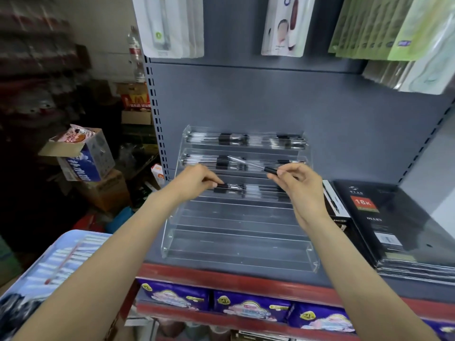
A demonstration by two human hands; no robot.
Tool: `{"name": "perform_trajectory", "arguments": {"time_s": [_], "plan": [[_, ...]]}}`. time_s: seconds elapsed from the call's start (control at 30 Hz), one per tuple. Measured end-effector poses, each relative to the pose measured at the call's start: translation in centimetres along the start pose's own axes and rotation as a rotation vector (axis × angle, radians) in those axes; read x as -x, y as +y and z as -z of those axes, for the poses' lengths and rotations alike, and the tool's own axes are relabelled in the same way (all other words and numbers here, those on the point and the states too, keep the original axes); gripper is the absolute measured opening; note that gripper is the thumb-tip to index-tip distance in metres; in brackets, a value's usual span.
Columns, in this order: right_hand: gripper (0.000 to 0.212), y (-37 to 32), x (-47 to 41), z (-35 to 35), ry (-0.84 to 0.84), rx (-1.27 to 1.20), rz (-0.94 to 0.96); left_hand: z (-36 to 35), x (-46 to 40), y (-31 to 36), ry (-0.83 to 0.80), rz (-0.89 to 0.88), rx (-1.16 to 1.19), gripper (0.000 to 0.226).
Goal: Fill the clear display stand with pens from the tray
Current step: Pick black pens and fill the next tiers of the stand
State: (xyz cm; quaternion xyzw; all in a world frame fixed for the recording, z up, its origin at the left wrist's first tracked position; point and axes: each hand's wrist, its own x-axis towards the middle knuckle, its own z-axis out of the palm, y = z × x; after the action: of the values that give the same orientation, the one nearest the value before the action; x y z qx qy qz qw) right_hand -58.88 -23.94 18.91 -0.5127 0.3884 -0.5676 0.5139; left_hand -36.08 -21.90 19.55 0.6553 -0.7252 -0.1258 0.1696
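Both forearms reach up from the bottom edge toward the stand (240,242). My left hand (197,179) has its fingertips curled onto the black cap of a pen (227,187) lying on the third step. My right hand (299,183) pinches another pen (256,166) by its dark end, its clear barrel slanting up-left over the second step. More pens fill the top two steps; the lower steps are bare. Low to my left sits the tray (59,257), and diaries (394,222) lie stacked at the right on the shelf.
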Motion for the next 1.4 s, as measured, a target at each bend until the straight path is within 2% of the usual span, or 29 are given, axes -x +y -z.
{"name": "perform_trajectory", "arguments": {"time_s": [0.1,0.4,0.57,0.77,0.93,1.03,1.17,1.23,1.4], "plan": [[0.009,-0.1,0.0,-0.7,-0.009,0.005,-0.007,-0.4,-0.2,-0.4,-0.036,-0.003,-0.019,0.028],[0.01,0.5,0.5,-1.6,-0.029,-0.004,-0.032,-1.5,1.8,-2.2,0.114,-0.084,-0.096,0.027],[0.01,0.6,0.9,-1.7,-0.029,-0.005,-0.034,-1.3,1.9,-2.3,0.115,-0.066,-0.104,0.019],[0.009,0.3,1.3,-0.9,-0.022,-0.018,-0.03,-1.2,1.7,-1.4,0.071,-0.041,-0.083,0.02],[0.009,0.0,1.2,-0.6,-0.021,-0.012,-0.035,-1.5,1.9,-1.0,0.105,0.018,-0.179,0.017],[0.009,0.1,1.1,-0.2,-0.019,-0.012,-0.042,-1.8,1.9,-0.6,0.22,0.027,-0.212,0.02],[0.009,0.5,0.9,0.8,-0.012,0.018,-0.046,-2.3,1.6,1.7,0.521,-0.059,-0.009,0.033],[0.01,0.5,0.7,1.5,-0.01,0.026,-0.037,-2.7,0.9,3.1,0.49,-0.134,0.003,0.037],[0.012,0.0,0.1,3.5,-0.005,0.069,-0.008,-4.3,-1.2,5.0,0.322,-0.186,0.094,0.019]]}}
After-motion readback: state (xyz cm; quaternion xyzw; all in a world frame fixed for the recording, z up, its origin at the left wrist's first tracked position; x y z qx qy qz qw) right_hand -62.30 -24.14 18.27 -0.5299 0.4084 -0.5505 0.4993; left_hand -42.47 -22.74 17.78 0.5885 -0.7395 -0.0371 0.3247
